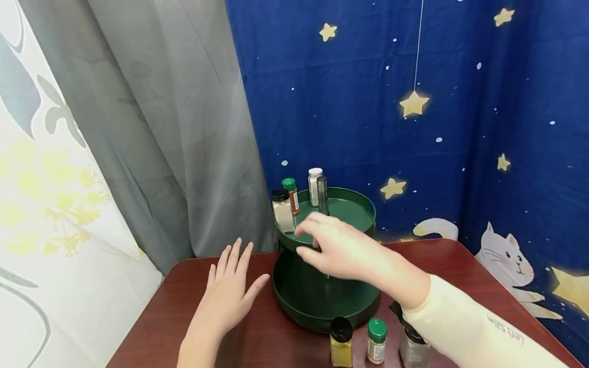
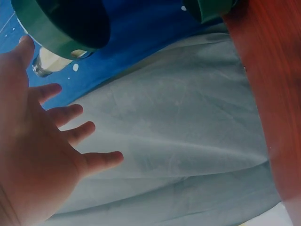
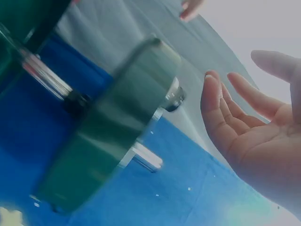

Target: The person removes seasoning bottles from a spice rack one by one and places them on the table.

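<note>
Yellow-filled spice jar (image 1: 341, 350) on the desk (image 1: 156, 317); spread, empty left grip (image 1: 230, 294); loosely curved, empty right grip (image 1: 336, 246), the nearer, just short and to the right of the cream-filled, black-capped jar (image 1: 282, 213), long axis upright, on the green upper tray (image 1: 356, 210).

1. Rack (image 1: 299, 295): dark green, round, two tiers, upright.
2. Upper-tier jars (image 1: 283, 213): three, at left and rear, caps black, green, white.
3. Front jars (image 1: 377, 347): three, near rack's base, rightmost partly hidden.
</note>
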Tool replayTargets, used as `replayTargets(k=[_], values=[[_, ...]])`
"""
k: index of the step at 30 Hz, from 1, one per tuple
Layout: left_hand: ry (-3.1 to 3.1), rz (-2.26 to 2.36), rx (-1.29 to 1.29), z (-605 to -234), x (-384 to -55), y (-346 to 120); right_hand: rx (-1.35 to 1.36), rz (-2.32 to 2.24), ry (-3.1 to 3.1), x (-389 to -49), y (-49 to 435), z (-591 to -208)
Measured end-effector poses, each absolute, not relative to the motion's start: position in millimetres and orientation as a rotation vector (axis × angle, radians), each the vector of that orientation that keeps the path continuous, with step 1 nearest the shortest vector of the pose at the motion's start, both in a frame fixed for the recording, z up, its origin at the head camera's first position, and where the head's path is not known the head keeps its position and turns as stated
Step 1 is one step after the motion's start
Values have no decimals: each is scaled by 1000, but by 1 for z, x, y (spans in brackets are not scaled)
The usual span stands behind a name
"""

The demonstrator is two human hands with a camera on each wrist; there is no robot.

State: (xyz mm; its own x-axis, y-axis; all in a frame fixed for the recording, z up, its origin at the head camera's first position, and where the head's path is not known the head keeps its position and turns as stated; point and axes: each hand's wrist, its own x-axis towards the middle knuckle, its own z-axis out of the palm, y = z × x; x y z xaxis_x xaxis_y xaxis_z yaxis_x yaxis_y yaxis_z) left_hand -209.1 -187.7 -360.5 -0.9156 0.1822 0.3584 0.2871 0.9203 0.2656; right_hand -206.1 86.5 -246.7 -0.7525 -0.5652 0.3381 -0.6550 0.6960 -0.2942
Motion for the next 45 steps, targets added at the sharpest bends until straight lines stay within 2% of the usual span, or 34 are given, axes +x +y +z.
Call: replayTargets(k=[10, 20, 45], values=[[-2768, -458, -346, -359, -219, -187, 877, 474, -2774, -257, 60, -199], [-2806, -454, -295, -366, -221, -186, 788, 410, -2866, -294, 40, -189], [-2856, -491, -288, -370, -220, -186, 842, 308, -2967, -317, 22, -197]])
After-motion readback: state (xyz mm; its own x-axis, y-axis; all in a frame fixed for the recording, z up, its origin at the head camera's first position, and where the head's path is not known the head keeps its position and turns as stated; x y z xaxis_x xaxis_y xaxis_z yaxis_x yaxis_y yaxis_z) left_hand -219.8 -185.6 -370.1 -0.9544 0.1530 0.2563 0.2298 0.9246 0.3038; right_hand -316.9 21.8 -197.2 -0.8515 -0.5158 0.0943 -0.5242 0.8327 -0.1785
